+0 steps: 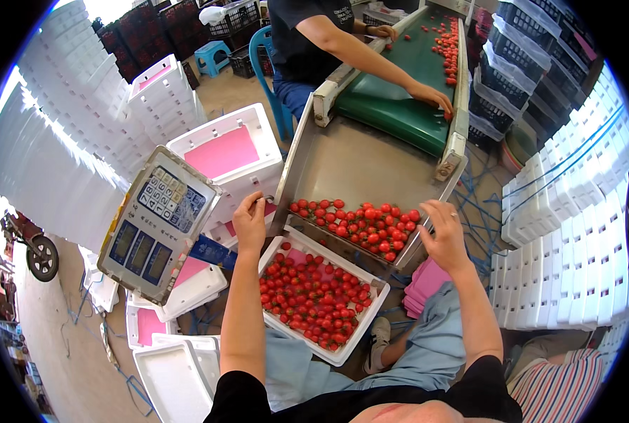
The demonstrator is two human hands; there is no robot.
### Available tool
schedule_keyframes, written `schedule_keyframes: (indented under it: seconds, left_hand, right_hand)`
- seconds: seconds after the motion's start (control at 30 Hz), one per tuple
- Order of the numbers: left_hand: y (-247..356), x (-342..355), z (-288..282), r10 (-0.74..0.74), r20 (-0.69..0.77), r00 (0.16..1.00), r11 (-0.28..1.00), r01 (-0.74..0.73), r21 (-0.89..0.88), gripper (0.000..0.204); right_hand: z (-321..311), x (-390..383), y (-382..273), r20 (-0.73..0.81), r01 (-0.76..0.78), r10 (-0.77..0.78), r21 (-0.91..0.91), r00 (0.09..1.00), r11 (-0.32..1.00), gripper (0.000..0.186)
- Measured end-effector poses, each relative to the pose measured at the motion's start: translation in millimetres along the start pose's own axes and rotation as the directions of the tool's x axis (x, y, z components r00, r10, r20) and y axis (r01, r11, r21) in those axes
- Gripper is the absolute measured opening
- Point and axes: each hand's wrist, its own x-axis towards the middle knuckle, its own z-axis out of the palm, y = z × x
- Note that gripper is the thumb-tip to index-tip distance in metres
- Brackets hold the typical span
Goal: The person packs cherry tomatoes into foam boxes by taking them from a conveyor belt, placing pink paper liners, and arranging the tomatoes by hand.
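Your white foam box [371, 314] of small red tomatoes [311, 296] sits tucked under the lip of the metal chute [357, 166], hemmed by the scale [158, 222] at left and stacked foam boxes [575, 254] at right, while your left hand [249, 224], fingers curled, rests on the chute's left edge and your right hand [443, 229], fingers loosely spread and holding nothing, touches its right rim.

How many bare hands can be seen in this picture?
4. The person's left hand and right hand rest at the metal tray of tomatoes. A co-worker's two hands are on the green belt.
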Motion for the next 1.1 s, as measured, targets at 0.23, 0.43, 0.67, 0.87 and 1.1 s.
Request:
schedule_keyframes:
  seconds: [0.23,0.43,0.67,0.87,1.1]
  left_hand:
    - [-0.9,3.1,1.8,0.106,-0.092,0.990,0.958,-0.077,0.275,0.014]
    - [-4.5,-3.8,-11.1,0.080,-0.042,0.996,0.888,-0.052,0.457,0.016]
    - [10.4,-15.4,-19.8,0.007,0.053,0.999,0.717,-0.042,0.696,0.019]
    - [-22.5,-18.4,-32.4,-0.045,0.125,0.991,0.620,-0.070,0.781,0.021]
    - [-1.2,-22.2,-24.9,-0.221,0.143,0.965,0.552,0.003,0.834,0.021]
  right_hand:
    - [20.5,49.0,2.7,0.562,0.048,0.174,-0.357,0.808,0.933,0.078]
    - [30.6,66.5,1.9,0.722,-0.014,0.377,-0.454,0.580,0.891,0.104]
    - [48.4,60.0,1.1,0.748,-0.019,0.348,-0.410,0.565,0.912,0.100]
    - [82.7,46.2,-2.5,0.739,-0.010,0.241,-0.302,0.629,0.953,0.094]
    - [101.4,17.1,-17.1,0.700,-0.049,0.223,-0.260,0.678,0.964,0.097]
